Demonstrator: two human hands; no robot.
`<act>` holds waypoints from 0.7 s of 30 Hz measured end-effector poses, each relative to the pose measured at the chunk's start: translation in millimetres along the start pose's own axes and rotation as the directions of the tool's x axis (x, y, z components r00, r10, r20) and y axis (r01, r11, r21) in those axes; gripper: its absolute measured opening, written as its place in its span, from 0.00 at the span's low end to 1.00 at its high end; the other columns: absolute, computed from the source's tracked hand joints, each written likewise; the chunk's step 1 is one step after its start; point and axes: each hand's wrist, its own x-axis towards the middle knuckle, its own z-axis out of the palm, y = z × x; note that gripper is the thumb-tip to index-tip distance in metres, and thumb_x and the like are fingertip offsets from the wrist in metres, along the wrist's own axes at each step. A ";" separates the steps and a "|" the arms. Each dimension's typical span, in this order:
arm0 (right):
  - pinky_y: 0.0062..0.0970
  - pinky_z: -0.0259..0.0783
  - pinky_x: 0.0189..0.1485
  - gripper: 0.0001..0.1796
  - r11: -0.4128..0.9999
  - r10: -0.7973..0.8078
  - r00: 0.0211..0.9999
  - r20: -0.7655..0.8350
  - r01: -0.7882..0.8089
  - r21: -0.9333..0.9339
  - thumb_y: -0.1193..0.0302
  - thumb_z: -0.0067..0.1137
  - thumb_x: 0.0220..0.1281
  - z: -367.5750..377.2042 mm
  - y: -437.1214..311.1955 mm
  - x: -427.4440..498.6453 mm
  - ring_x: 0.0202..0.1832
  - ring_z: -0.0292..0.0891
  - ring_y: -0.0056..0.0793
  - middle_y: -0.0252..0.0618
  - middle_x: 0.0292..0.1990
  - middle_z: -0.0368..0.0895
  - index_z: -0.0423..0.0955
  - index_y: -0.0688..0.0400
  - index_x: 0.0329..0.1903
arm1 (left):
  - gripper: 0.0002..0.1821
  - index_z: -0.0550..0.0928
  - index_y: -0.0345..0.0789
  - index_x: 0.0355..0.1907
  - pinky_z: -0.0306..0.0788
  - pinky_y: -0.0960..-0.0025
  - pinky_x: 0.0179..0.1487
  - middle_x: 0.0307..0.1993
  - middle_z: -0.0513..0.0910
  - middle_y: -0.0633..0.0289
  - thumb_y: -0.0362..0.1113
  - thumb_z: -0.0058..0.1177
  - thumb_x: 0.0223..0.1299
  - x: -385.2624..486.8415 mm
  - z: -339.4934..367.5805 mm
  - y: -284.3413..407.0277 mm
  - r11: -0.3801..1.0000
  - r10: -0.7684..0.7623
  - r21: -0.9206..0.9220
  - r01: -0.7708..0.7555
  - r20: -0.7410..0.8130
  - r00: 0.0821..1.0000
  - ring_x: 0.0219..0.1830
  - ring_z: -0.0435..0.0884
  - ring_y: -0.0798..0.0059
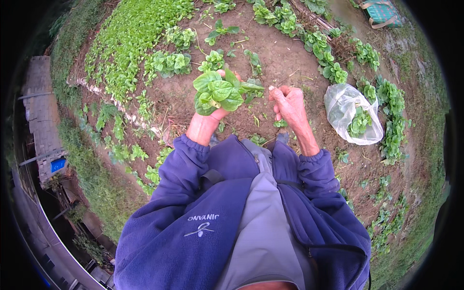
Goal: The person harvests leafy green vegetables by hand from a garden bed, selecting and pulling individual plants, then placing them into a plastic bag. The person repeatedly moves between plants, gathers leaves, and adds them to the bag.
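A bunch of broad-leaved green shoots rests in my left hand, its leaves hiding most of the palm and fingers. To the right, my right hand is held apart from the bunch with its fingers curled in and the thumb against them. Nothing shows in that hand. Below both hands lies brown soil with small leafy plants. A translucent plastic bag sits on the ground to the right, its mouth open, with similar green leaves inside.
Rows of leafy plants run along the right. A dense bed of seedlings fills the upper left, edged by a pale border. A green checked bag with straps lies at the upper right. Grassy ground slopes at left beside a paved area.
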 end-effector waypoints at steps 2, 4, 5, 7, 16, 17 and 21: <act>0.21 0.60 0.15 0.24 0.995 -0.083 0.996 -0.023 0.084 0.053 0.56 0.57 0.69 -1.7 -13.1 -1.7 0.11 0.66 0.18 0.32 0.13 0.72 0.77 0.68 0.30 | 0.12 0.80 0.40 0.45 0.76 0.59 0.53 0.43 0.82 0.59 0.43 0.56 0.63 2.2 1.4 -4.3 0.999 -0.025 0.037 0.031 -0.135 0.991 0.47 0.80 0.61; 0.21 0.60 0.17 0.20 0.973 -0.192 0.980 -0.057 0.197 0.123 0.61 0.58 0.68 -3.6 -27.2 -4.6 0.13 0.66 0.17 0.30 0.13 0.71 0.76 0.66 0.28 | 0.12 0.80 0.41 0.46 0.76 0.59 0.52 0.44 0.83 0.62 0.44 0.54 0.65 5.0 4.5 -11.0 0.999 -0.042 -0.012 0.042 -0.005 0.999 0.47 0.81 0.63; 0.21 0.59 0.17 0.18 0.973 -0.204 0.971 -0.123 0.215 0.084 0.63 0.59 0.67 -2.8 -32.9 -7.9 0.13 0.65 0.16 0.29 0.14 0.71 0.75 0.65 0.28 | 0.12 0.79 0.42 0.46 0.76 0.58 0.52 0.45 0.83 0.63 0.45 0.53 0.66 6.7 6.9 -15.1 0.999 -0.046 -0.023 0.047 0.038 0.998 0.46 0.82 0.63; 0.21 0.58 0.17 0.14 0.947 -0.300 0.917 -0.262 0.319 0.034 0.66 0.61 0.65 1.2 -42.5 -16.3 0.13 0.65 0.15 0.28 0.14 0.70 0.74 0.63 0.28 | 0.11 0.80 0.42 0.45 0.77 0.59 0.53 0.44 0.83 0.66 0.44 0.48 0.69 11.9 14.2 -22.4 0.997 -0.053 -0.060 0.056 0.051 0.997 0.46 0.82 0.66; 0.24 0.64 0.17 0.08 0.600 -0.768 0.638 -0.053 0.688 -0.409 0.76 0.67 0.52 18.9 -50.6 -39.4 0.13 0.71 0.20 0.31 0.12 0.72 0.76 0.58 0.35 | 0.12 0.77 0.41 0.40 0.58 0.78 0.16 0.29 0.80 0.67 0.41 0.37 0.73 17.3 60.2 -48.0 0.919 0.125 0.393 0.032 -0.369 0.921 0.18 0.73 0.82; 0.28 0.66 0.18 0.08 0.605 -0.758 0.648 -0.076 0.655 -0.453 0.73 0.66 0.53 20.6 -47.7 -35.1 0.14 0.73 0.26 0.33 0.12 0.73 0.76 0.58 0.35 | 0.12 0.77 0.40 0.40 0.59 0.79 0.16 0.29 0.80 0.66 0.40 0.37 0.73 16.1 64.1 -48.5 0.916 0.122 0.399 0.042 -0.375 0.919 0.17 0.73 0.82; 0.34 0.70 0.20 0.07 0.647 -0.721 0.672 -0.170 0.564 -0.513 0.71 0.65 0.54 18.0 -30.9 -22.1 0.16 0.75 0.37 0.38 0.14 0.75 0.76 0.57 0.32 | 0.12 0.77 0.39 0.40 0.63 0.81 0.15 0.28 0.79 0.65 0.39 0.38 0.73 7.5 71.4 -47.7 0.928 0.068 0.363 0.088 -0.395 0.916 0.16 0.72 0.81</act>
